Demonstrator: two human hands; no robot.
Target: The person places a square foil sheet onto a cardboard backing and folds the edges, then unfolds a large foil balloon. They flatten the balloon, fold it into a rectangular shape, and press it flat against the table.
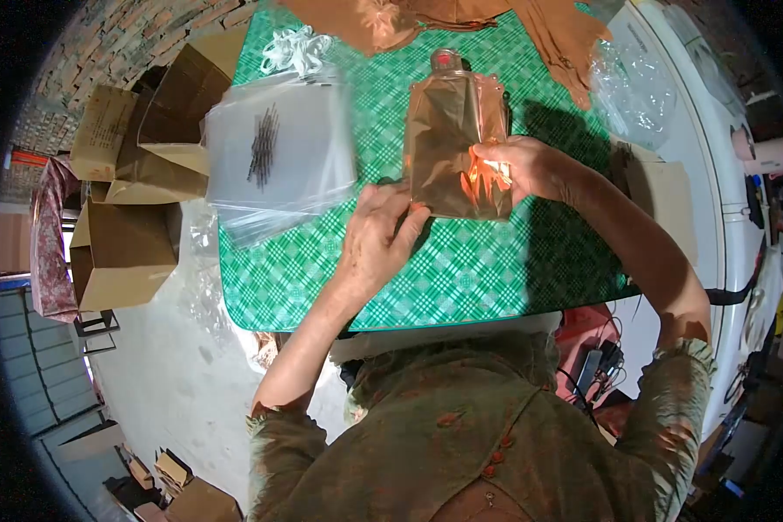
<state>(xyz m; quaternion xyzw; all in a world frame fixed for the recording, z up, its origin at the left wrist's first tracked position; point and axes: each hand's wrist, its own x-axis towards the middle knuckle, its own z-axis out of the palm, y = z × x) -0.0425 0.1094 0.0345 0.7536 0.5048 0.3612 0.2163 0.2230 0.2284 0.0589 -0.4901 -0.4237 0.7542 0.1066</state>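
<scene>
A flat, shiny bronze-brown packet [444, 139] lies on the green checked tablecloth [391, 278]. Its rounded top tab has a red mark, and its lower right part glints in bright light. My right hand [535, 167] grips the packet's right edge, thumb on top and fingers partly hidden beneath. At the lower left corner, my left hand [376, 230] holds the edge between thumb and bent fingers. Left of the packet is a stack of clear plastic bags [309, 143] with dark printing.
Orange-brown thin material [561, 43] is heaped along the far edge. A white bundle of strips [296, 50] sits above the bags. Clear plastic [635, 91] lies at the right. Open cardboard boxes [130, 248] stand left of the table.
</scene>
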